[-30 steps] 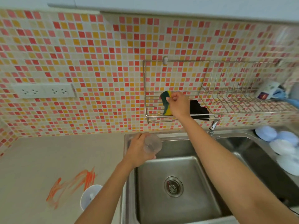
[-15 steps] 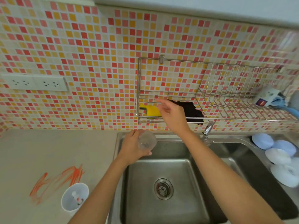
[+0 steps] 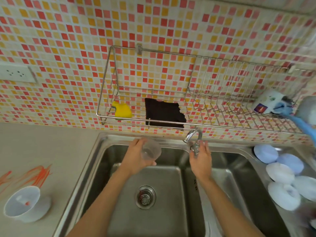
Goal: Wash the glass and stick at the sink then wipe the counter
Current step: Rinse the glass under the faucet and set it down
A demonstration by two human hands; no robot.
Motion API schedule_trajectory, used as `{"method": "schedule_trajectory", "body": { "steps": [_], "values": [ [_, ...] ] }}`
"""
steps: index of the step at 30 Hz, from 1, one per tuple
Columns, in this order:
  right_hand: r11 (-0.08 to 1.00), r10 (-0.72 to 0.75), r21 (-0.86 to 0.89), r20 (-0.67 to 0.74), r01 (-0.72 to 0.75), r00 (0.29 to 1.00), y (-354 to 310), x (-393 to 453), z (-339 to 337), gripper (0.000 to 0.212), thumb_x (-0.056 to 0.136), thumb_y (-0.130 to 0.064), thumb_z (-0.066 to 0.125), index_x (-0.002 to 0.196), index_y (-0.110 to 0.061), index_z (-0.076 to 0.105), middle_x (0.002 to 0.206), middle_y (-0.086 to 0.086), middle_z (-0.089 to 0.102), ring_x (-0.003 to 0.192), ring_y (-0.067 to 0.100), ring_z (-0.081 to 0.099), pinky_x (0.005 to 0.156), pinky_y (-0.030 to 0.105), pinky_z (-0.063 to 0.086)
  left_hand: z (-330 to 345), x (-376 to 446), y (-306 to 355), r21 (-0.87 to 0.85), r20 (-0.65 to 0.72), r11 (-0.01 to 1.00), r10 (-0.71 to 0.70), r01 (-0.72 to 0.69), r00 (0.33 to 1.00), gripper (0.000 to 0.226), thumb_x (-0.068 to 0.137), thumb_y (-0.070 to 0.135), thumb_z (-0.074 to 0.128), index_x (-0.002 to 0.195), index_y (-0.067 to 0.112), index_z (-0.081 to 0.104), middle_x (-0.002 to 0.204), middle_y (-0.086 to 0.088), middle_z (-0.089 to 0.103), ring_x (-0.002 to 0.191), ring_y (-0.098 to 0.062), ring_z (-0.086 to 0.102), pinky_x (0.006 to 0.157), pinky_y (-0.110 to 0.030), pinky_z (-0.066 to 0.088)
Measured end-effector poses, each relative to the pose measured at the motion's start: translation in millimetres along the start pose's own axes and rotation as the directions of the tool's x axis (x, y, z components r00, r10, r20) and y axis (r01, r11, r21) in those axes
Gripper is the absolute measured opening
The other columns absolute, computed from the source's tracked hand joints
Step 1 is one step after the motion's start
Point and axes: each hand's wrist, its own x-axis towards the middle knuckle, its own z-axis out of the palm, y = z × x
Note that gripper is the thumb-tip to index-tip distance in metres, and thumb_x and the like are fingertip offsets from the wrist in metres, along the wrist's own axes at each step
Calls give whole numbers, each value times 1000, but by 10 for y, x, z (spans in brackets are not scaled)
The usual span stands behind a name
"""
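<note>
My left hand (image 3: pixel 136 158) grips a clear glass (image 3: pixel 151 152) over the back of the left sink basin (image 3: pixel 153 211), its mouth turned toward me. My right hand (image 3: pixel 201 159) is at the chrome faucet (image 3: pixel 193 136), fingers spread around the lever, holding nothing. A yellow sponge (image 3: pixel 122 109) lies in the wire wall rack (image 3: pixel 188 124), left of a dark cloth (image 3: pixel 164 112). An orange stain (image 3: pixel 29 175) marks the counter (image 3: pixel 42 147) on the left. The stick is not visible for certain.
A white cup (image 3: pixel 22 205) stands on the counter near the stain. Several pale round lids or bowls (image 3: pixel 280 173) lie beside the right basin (image 3: pixel 248 194). A white bottle and blue item (image 3: pixel 271 103) sit at the rack's right end. A wall socket (image 3: pixel 15 73) is at left.
My right hand put the sponge down in the rack, let go, and came down to the faucet. My left hand kept the glass over the basin. The view tilted down toward the sink.
</note>
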Motion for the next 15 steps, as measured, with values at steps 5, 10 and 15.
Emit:
{"method": "schedule_trajectory", "body": {
  "steps": [5, 10, 15],
  "values": [
    [997, 68, -46, 156, -62, 985, -19, -1, 96, 38, 96, -15, 49, 133, -8, 47, 130, 16, 53, 96, 20, 54, 83, 23, 38, 128, 56, 82, 6, 36, 1000, 19, -20, 999, 90, 57, 32, 90, 134, 21, 44, 130, 4, 45, 116, -12, 44, 105, -26, 37],
    [996, 16, -93, 236, 6, 972, 686, 194, 168, 49, 88, -1, 51, 135, -10, 47, 141, 13, 44, 127, 33, 47, 103, 39, 41, 781, 191, 421, 20, 89, 998, -68, 67, 994, 98, 59, 35, 89, 140, 17, 39, 136, 3, 43, 124, -16, 43, 104, -23, 32],
    [979, -132, -103, 335, 175, 933, 594, 326, 161, 39, 84, 7, 49, 120, -6, 58, 120, 15, 60, 106, 33, 60, 89, 37, 49, 885, 239, 473, -19, 91, 999, -41, 43, 995, 99, 54, 31, 91, 138, 16, 42, 133, 3, 48, 119, -13, 47, 98, -15, 30]
  ]
}}
